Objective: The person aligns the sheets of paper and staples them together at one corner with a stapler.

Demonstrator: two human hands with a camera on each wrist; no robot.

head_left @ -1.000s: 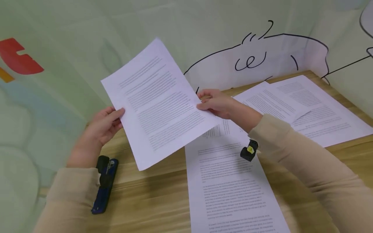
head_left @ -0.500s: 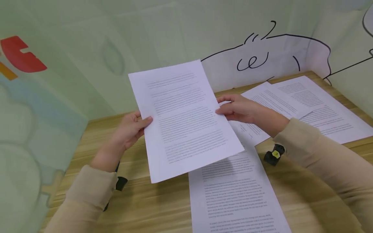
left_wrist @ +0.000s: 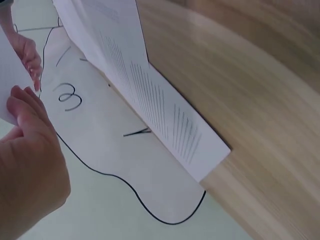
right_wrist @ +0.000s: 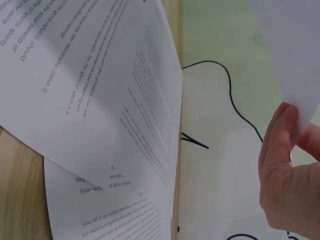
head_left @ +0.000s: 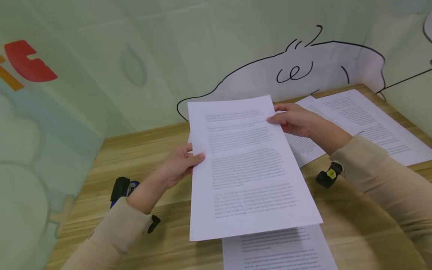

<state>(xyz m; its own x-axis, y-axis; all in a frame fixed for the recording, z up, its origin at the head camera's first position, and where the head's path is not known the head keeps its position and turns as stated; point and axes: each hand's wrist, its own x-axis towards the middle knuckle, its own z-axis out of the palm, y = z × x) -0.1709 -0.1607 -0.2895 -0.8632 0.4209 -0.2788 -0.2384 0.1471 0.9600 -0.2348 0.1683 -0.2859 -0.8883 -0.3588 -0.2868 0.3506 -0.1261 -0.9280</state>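
Printed sheet (head_left: 243,168) hangs above wooden table (head_left: 145,153), pinched by left hand (head_left: 180,165) at 9 o'clock, right hand (head_left: 297,120) at 2. It overlaps lower page (head_left: 280,249), showing at 5. Loose pages (head_left: 371,125) at 2–3; stapler (head_left: 119,189) at 9, partly behind left sleeve (head_left: 125,221).

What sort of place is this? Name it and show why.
Likely an indoor desk corner, perhaps a study or office: a wooden tabletop, printed sheets and a cartoon-decorated wall behind.

Perhaps an office: printed sheets (head_left: 248,168)
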